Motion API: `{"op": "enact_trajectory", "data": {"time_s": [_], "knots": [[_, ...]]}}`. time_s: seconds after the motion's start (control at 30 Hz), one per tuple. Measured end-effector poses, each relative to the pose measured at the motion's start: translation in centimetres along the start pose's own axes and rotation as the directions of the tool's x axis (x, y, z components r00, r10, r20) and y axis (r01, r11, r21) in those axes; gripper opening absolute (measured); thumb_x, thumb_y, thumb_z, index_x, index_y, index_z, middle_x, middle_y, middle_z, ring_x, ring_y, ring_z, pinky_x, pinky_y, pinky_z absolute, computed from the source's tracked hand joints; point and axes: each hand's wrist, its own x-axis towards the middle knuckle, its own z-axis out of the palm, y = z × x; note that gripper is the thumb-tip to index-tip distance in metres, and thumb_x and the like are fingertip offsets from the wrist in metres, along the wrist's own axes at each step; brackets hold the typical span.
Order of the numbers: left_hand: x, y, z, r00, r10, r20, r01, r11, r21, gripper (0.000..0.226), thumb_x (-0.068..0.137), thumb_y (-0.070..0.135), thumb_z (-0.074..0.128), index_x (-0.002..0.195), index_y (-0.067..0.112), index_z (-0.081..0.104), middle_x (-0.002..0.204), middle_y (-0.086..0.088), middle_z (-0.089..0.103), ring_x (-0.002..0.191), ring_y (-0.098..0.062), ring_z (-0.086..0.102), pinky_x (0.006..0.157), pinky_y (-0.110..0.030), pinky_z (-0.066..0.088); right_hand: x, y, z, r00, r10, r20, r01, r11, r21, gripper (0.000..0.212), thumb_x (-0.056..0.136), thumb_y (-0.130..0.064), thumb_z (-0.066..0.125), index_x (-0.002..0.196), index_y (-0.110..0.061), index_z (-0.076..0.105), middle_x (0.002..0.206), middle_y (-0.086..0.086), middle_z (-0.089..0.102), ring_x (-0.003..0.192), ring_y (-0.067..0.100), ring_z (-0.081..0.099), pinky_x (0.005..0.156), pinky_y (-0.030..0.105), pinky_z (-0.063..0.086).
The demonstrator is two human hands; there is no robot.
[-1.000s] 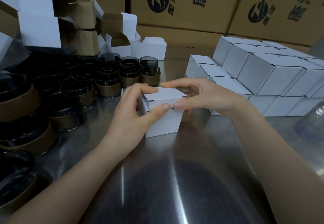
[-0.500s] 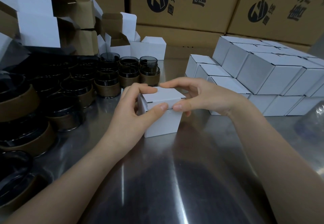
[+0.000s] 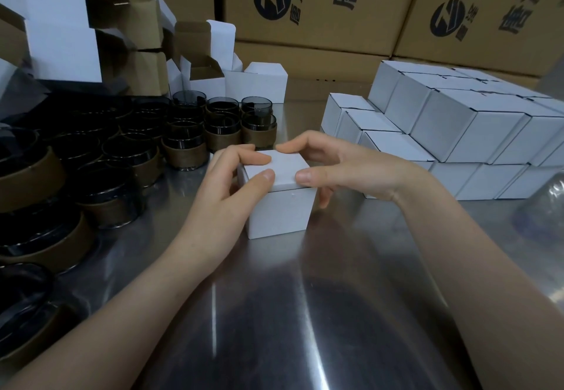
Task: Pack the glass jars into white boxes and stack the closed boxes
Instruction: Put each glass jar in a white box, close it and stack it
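While white box stands between them, left hand, right hand each pinch its top.

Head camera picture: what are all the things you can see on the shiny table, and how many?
small white cardboard box: one, white, middle of the table, lid down
closed white cardboard boxes: many, white, stacked at the right
dark glass jars with brown bands: many, dark and brown, crowded at the left
open white cardboard boxes: several, white outside and brown inside, back left
big brown cardboard cartons: several, brown with black print, along the back
shiny metal table: one, silver-grey, under everything
clear plastic thing: one, see-through, right edge, too blurred to name
left hand: one, grips the small box's left side
right hand: one, fingers pinch the lid's right edge
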Motion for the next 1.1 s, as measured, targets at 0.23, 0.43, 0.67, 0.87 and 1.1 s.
{"op": "enact_trajectory", "data": {"time_s": [0.23,0.43,0.67,0.87,1.1], "knots": [[0.0,-0.1,0.0,1.0,-0.01,0.02,0.011,1.0,-0.009,0.025,0.075,0.029,0.057,0.099,0.023,0.06,0.132,0.007,0.048,0.125,-0.005,0.047,0.098,-0.024,0.04,0.0,-0.1,0.0,0.999,0.023,0.026,-0.024,1.0,0.005,0.051,0.081,-0.033,0.071,0.128,-0.03,0.05,0.132,-0.009,0.055,0.109,0.034,0.063,0.069,0.038,0.055],[0.1,0.0,0.0,0.999,-0.012,0.052,0.011,1.0,0.014,0.029,0.076,0.029,0.053,0.103,0.029,0.06,0.126,0.02,0.043,0.121,0.006,0.041,0.11,-0.029,0.035,0.0,-0.6,0.1,0.996,0.065,0.058,-0.066,0.998,0.015,0.057,0.081,-0.032,0.069,0.132,-0.034,0.046,0.13,-0.009,0.054,0.105,0.043,0.062,0.069,0.037,0.054],[-0.1,0.3,0.1,0.997,-0.034,0.062,0.033,0.999,0.018,0.03,0.078,0.032,0.051,0.108,0.033,0.057,0.135,0.018,0.037,0.132,-0.004,0.036,0.114,-0.043,0.031,-0.4,-1.6,0.4,0.993,0.091,0.072,-0.088,0.995,-0.04,0.062,0.08,-0.036,0.066,0.138,-0.039,0.044,0.129,0.001,0.055,0.09,0.035,0.068,0.074,0.038,0.057],[-0.3,0.5,0.2,0.998,-0.036,0.052,0.035,0.999,0.014,0.041,0.081,0.034,0.051,0.121,0.031,0.048,0.142,0.003,0.039,0.135,-0.016,0.038,0.113,-0.047,0.032,-0.4,-1.8,0.7,0.994,0.104,0.039,-0.101,0.991,-0.091,0.058,0.079,-0.041,0.065,0.134,-0.045,0.047,0.13,-0.003,0.054,0.105,0.033,0.065,0.076,0.035,0.057],[-0.3,0.0,0.4,0.999,0.024,-0.037,-0.024,1.0,0.006,0.025,0.097,0.022,0.052,0.117,0.034,0.044,0.12,0.02,0.05,0.104,0.017,0.052,0.082,-0.006,0.043,-0.4,-1.7,1.3,0.995,0.065,-0.077,-0.085,0.955,-0.285,0.062,0.073,-0.048,0.075,0.128,-0.044,0.045,0.125,-0.017,0.046,0.105,0.011,0.059,0.083,0.033,0.054]]}}
